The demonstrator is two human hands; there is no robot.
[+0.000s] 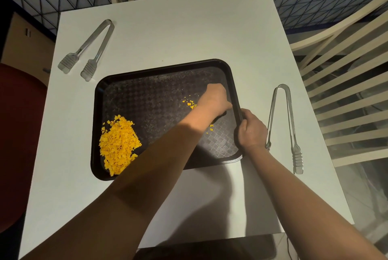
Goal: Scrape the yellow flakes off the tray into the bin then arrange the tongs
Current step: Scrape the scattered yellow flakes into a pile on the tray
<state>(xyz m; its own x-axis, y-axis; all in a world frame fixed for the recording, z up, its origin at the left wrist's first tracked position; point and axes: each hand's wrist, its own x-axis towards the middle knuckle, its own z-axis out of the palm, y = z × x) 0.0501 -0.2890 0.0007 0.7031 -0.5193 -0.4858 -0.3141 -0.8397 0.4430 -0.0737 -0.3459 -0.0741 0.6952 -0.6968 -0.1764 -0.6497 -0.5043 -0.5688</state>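
The left hand (214, 98) lies curled on the tray (163, 66) near its right rim, over a few stray flakes (190, 103); the main flake pile (118, 144) sits leftward, at the near-left corner; the right hand (252, 128) grips the right rim

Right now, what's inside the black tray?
On the tray lies a big pile of yellow flakes at its left, and a few loose flakes beside the left hand. The forearm hides any flakes beneath it.
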